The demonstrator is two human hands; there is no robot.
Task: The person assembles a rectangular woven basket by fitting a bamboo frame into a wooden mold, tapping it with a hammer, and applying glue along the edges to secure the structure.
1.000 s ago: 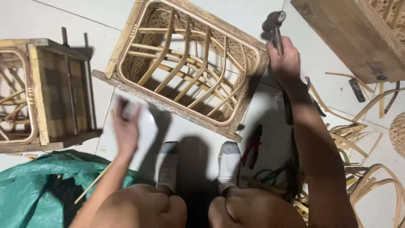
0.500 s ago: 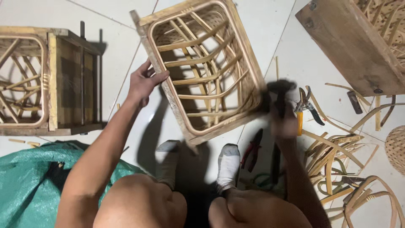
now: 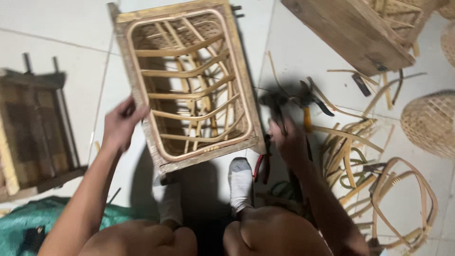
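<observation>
A wooden box frame [image 3: 244, 90] lined with bent rattan strips [image 3: 189, 95] stands on the tiled floor in front of my socked feet [image 3: 239, 182]. My left hand [image 3: 119, 124] grips the frame's left edge. To the right of the frame, low over the floor, my right hand [image 3: 290, 141] is closed on the handle of a dark-headed hammer [image 3: 273, 105], which is blurred. Just right of the hammer lie shears with a yellow handle [image 3: 308, 106].
Red-handled pliers [image 3: 261, 167] lie by my right foot. Loose rattan strips and loops [image 3: 374, 185] cover the floor at right. Another wooden frame [image 3: 353, 31] sits top right, a woven basket [image 3: 431, 123] far right, a third frame [image 3: 35, 132] at left, a green tarp [image 3: 19, 223] bottom left.
My right hand has come down with the hammer from beyond the frame to the floor at its right. My left hand took the frame's left edge, and the frame has turned.
</observation>
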